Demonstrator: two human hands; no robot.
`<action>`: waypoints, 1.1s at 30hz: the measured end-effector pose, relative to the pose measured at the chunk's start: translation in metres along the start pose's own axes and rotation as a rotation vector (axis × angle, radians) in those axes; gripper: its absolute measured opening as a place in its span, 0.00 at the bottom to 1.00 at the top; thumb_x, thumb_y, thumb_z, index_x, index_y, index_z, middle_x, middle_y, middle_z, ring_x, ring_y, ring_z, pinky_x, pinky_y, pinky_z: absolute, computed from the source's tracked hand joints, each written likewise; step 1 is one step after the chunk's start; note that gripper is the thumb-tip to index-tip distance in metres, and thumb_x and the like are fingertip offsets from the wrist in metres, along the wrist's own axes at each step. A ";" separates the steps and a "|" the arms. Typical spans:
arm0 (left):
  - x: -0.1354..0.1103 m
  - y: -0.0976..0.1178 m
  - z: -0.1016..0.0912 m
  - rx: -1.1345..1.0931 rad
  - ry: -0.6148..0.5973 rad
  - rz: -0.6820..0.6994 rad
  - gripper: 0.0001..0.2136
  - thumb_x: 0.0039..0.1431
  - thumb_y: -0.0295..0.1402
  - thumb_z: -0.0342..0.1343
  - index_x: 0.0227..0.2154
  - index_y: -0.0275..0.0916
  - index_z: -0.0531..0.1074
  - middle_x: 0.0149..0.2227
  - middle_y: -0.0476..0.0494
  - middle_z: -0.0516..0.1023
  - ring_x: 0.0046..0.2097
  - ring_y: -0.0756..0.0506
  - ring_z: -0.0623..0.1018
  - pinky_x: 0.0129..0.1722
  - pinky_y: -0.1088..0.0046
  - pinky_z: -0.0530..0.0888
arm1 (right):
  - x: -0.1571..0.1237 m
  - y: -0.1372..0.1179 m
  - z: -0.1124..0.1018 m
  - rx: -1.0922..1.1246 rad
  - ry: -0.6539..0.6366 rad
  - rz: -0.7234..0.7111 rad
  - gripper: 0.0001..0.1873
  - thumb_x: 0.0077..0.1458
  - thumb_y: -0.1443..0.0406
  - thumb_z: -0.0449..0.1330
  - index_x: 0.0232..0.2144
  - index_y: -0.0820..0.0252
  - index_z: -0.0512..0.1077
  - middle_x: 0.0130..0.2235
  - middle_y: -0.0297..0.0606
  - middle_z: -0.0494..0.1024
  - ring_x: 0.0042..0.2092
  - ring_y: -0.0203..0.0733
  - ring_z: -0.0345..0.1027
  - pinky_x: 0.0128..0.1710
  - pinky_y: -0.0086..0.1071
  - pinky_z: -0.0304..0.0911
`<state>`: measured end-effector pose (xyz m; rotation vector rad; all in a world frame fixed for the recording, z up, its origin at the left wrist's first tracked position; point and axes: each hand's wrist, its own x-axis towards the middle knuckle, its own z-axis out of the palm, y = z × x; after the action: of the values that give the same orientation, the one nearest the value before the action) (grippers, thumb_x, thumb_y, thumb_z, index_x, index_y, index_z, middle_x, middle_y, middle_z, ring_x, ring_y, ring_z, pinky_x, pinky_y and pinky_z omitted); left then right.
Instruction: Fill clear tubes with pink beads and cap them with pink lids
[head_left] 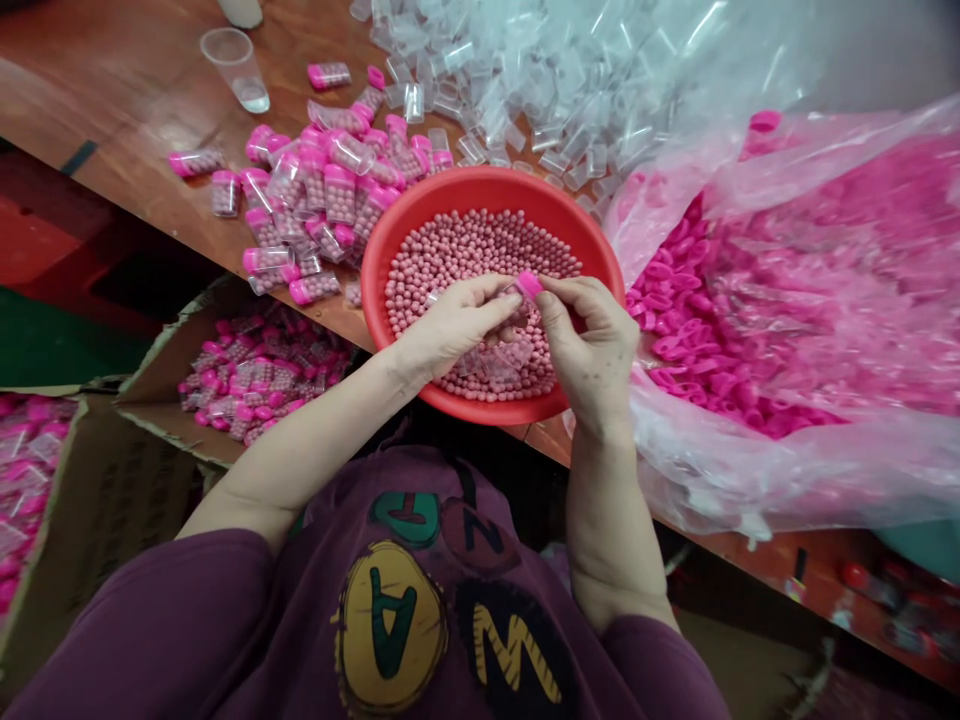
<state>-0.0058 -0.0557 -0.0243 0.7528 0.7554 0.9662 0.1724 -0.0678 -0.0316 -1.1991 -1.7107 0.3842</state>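
My left hand (450, 325) grips a small transparent plastic tube (510, 297) above a red plastic basin (487, 190). My right hand (592, 345) pinches a bright pink cap (529, 285) against the tube's end. Both hands hover over the basin, which holds a mass of small pink beads (480, 245). A few transparent tubes (487, 358) lie among the beads under my hands. Part of the held tube is hidden by my fingers, so its contents are hard to tell.
Bead-filled, pink-capped tubes (330, 195) lie heaped on the wooden table (112, 110) left of the basin. Loose transparent tubes (510, 110) lie behind it. A plastic bag of pink caps (675, 300) sits to the right. A cardboard box of filled tubes (150, 370) stands below the table's edge.
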 end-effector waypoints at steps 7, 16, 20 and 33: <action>-0.002 0.004 0.011 0.049 0.083 0.034 0.09 0.76 0.23 0.66 0.36 0.35 0.81 0.31 0.53 0.75 0.29 0.55 0.71 0.31 0.81 0.70 | -0.018 -0.002 0.013 -0.061 0.048 -0.073 0.15 0.80 0.59 0.59 0.56 0.49 0.86 0.50 0.44 0.87 0.53 0.52 0.84 0.58 0.52 0.83; -0.003 0.004 0.002 -0.004 0.020 0.033 0.10 0.68 0.33 0.76 0.36 0.35 0.82 0.30 0.51 0.77 0.29 0.54 0.73 0.29 0.80 0.69 | -0.010 -0.001 -0.020 0.122 -0.215 0.024 0.19 0.78 0.53 0.64 0.66 0.41 0.81 0.58 0.41 0.86 0.46 0.46 0.83 0.50 0.47 0.86; -0.002 -0.001 -0.001 0.029 -0.037 0.059 0.10 0.64 0.34 0.78 0.38 0.35 0.84 0.31 0.50 0.80 0.31 0.53 0.75 0.32 0.78 0.73 | -0.006 0.021 -0.027 0.280 -0.031 0.072 0.26 0.70 0.47 0.75 0.64 0.41 0.77 0.49 0.36 0.86 0.34 0.40 0.75 0.34 0.40 0.81; 0.006 -0.012 0.000 -0.028 0.085 0.052 0.08 0.67 0.27 0.76 0.35 0.34 0.82 0.31 0.52 0.81 0.32 0.54 0.77 0.35 0.79 0.75 | -0.024 0.017 0.028 -0.507 -0.161 -0.106 0.38 0.67 0.60 0.65 0.74 0.67 0.63 0.64 0.62 0.76 0.66 0.70 0.72 0.72 0.73 0.68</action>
<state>0.0012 -0.0552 -0.0359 0.7135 0.7981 1.0587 0.1590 -0.0733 -0.0696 -1.4542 -2.0775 -0.0268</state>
